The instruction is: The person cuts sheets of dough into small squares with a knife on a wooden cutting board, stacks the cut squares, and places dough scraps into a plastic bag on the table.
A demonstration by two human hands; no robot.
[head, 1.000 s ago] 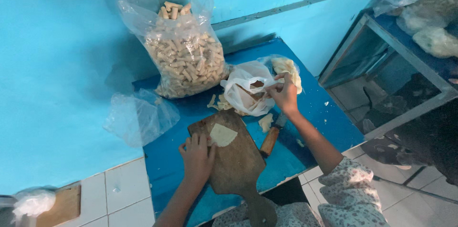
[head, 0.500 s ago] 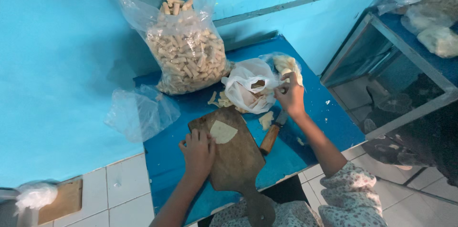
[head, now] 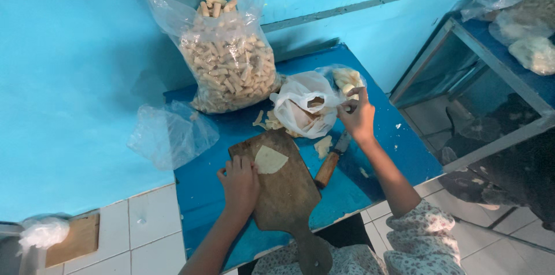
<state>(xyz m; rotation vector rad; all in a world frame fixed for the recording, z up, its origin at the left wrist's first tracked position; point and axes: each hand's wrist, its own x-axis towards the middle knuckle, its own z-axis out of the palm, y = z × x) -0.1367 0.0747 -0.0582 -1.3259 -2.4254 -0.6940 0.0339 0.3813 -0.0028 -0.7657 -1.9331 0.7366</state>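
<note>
Our left hand [head: 240, 185] lies flat, fingers loosely spread, on the left edge of the one wooden cutting board [head: 283, 191], gripping nothing. Just right of it on the board sits a single pale dough wrapper [head: 269, 160]. Our right hand [head: 358, 116] is farther away and to the right, fingers pinched on the edge of the white plastic bag [head: 306, 107], which sits on the blue table [head: 376, 153] just past the board. One knife with a wooden handle [head: 330, 162] lies on the table beside the board's right edge, below that hand and untouched. We count four bags on the table: the white one, a big clear bag of pale stick snacks [head: 222, 55] at the far left, a crumpled clear bag [head: 170, 133] hanging off the left edge, and a small clear bag [head: 347, 78] behind the right hand.
</note>
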